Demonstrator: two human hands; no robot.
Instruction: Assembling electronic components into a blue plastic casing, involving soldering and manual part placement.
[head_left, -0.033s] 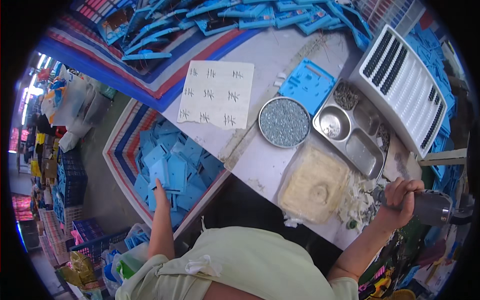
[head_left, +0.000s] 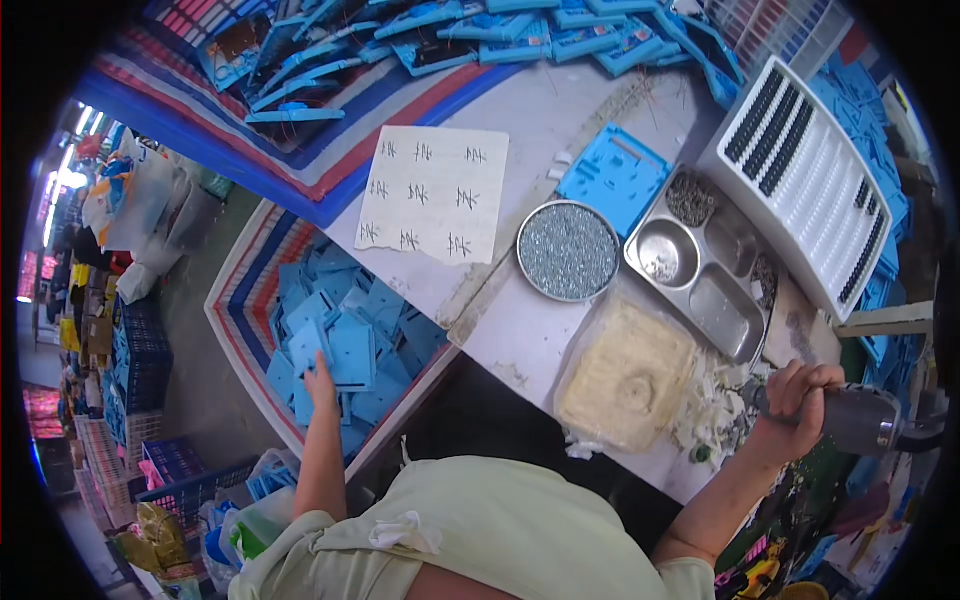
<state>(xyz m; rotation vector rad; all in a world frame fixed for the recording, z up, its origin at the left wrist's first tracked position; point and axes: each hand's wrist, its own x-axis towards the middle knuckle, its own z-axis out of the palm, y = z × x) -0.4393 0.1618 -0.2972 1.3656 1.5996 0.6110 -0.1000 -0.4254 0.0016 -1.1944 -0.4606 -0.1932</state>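
Observation:
Over a bin of blue plastic panels [head_left: 375, 300] at the left, my left hand [head_left: 321, 386] is closed on the near edge of one flat blue plastic panel [head_left: 309, 345]. Its fingertips are partly hidden. At the right, my right hand [head_left: 797, 398] wraps round a grey electric screwdriver [head_left: 865, 418], whose narrow front end points left over the table edge. A single blue plastic housing [head_left: 614, 182] lies on the table, beside a round tin of small metal screws [head_left: 568, 250].
A steel compartment tray [head_left: 725, 305] of small parts stands near a white rack [head_left: 800, 185] with rows of black pieces. Close by are a yellowish wrapped block [head_left: 628, 372], white scraps [head_left: 715, 415] and a paper sheet [head_left: 435, 195]. Blue assemblies [head_left: 520, 40] fill the far side.
The panel in my left hand has shifted slightly left and tilted, and the hand has moved a little. My right hand and the screwdriver stay nearly where they were.

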